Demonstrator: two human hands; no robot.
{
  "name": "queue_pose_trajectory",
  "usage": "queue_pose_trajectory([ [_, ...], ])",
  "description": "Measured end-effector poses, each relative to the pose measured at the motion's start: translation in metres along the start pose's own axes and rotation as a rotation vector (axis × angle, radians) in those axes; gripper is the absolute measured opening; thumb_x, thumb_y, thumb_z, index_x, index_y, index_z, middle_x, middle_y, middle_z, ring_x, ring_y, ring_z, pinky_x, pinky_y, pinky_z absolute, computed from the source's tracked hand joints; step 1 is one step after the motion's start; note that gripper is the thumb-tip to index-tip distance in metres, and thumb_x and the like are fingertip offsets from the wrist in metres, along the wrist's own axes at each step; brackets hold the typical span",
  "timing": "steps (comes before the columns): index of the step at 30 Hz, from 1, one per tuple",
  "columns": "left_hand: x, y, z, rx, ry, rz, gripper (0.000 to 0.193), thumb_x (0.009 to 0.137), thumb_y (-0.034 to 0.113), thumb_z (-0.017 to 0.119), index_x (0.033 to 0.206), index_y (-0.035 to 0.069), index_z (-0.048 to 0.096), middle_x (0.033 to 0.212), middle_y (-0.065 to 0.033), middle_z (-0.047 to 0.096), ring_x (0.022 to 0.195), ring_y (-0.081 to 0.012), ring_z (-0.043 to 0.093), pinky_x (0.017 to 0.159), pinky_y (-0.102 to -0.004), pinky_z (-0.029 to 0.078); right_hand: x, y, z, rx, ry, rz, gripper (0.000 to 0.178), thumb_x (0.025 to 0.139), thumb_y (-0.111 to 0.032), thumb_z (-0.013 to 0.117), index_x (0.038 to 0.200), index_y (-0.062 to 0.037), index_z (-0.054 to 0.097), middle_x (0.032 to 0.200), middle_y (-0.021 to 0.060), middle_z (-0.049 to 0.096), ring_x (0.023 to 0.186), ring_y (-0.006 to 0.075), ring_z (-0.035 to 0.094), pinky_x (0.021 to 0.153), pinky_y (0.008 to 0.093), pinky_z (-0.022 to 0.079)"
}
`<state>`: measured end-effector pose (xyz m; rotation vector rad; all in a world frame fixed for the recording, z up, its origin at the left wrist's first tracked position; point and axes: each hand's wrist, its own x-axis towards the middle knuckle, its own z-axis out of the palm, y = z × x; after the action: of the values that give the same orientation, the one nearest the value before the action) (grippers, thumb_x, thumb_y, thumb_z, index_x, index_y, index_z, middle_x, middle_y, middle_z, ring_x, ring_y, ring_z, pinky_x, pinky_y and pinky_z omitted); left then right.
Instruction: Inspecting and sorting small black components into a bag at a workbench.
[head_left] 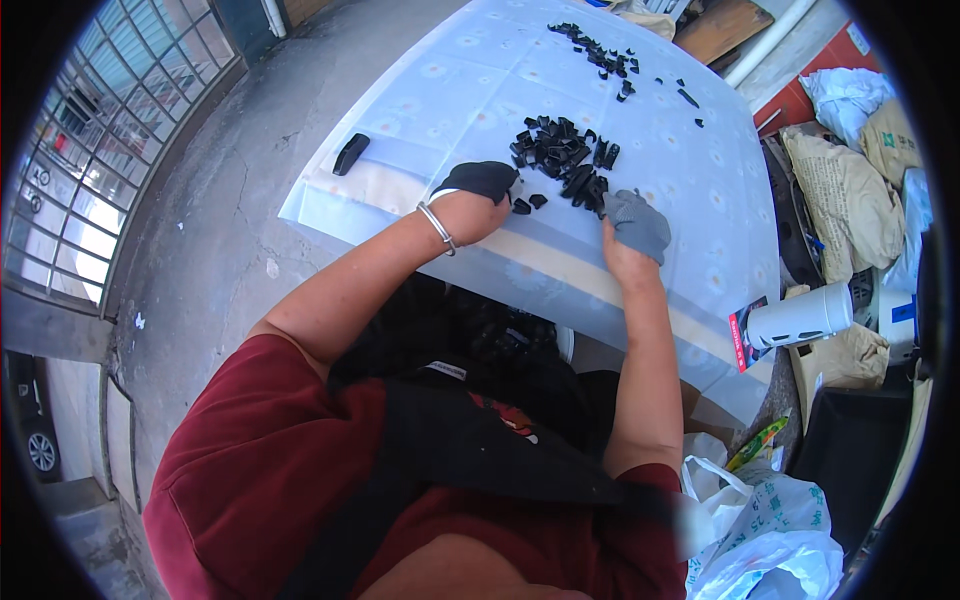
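Observation:
Small black plastic pieces point(550, 147) lie in a loose pile on the tablecloth-covered table point(420, 130), in front of both hands. Left of the pile is my left hand point(478, 200), in a black covering with a white edge, its fingers curled inward. Whatever they hold is hidden; two loose pieces point(530, 204) lie just beside it. My right hand point(638, 226) wears a grey glove and is at the pile's near right edge. Its fingers look bent in against the pieces, and I cannot make out what is between them.
More black pieces point(600, 52) are scattered toward the far edge. A longer black part point(351, 154) lies alone at the left. On the right stand a white cylinder point(800, 316), sacks point(845, 200) and a black tray point(850, 465). Plastic bags point(770, 530) sit at the lower right.

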<state>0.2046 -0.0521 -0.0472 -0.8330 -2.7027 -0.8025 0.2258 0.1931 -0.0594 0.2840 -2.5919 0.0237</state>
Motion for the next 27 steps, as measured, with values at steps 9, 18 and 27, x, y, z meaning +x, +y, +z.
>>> queue_pose_trajectory([
  [9,-0.029,0.049,-0.011,-0.623,-0.235,-0.377,0.024,0.074,0.022,0.053,0.084,0.002,0.058,0.073,-0.0164,0.059,0.064,-0.0291,0.057,0.062,-0.0361,0.047,-0.033,-0.041,-0.029,0.425,0.163,0.009,0.025,0.078,-0.011,0.052,0.099,0.0022,0.054,0.099,0.0215,0.055,0.089,0.0373,0.052,0.080,0.0417,0.041],
  [18,-0.037,0.068,0.005,-1.524,-0.246,-0.622,0.041,0.077,0.036,0.063,0.099,0.001,0.060,0.085,-0.0051,0.060,0.075,-0.0101,0.054,0.062,-0.0231,0.044,-0.045,-0.080,-0.048,0.470,0.219,-0.078,0.020,0.075,-0.012,0.054,0.090,0.0013,0.058,0.086,0.0184,0.056,0.079,0.0348,0.055,0.068,0.0413,0.044],
  [27,-0.047,0.049,0.026,-1.329,-0.415,-0.895,0.027,0.079,0.021,0.061,0.093,-0.002,0.060,0.087,-0.0054,0.059,0.074,-0.0120,0.054,0.064,-0.0249,0.043,-0.057,-0.079,-0.057,0.492,0.052,-0.026,0.021,0.078,-0.015,0.052,0.089,0.0019,0.058,0.089,0.0193,0.058,0.081,0.0346,0.055,0.073,0.0418,0.043],
])
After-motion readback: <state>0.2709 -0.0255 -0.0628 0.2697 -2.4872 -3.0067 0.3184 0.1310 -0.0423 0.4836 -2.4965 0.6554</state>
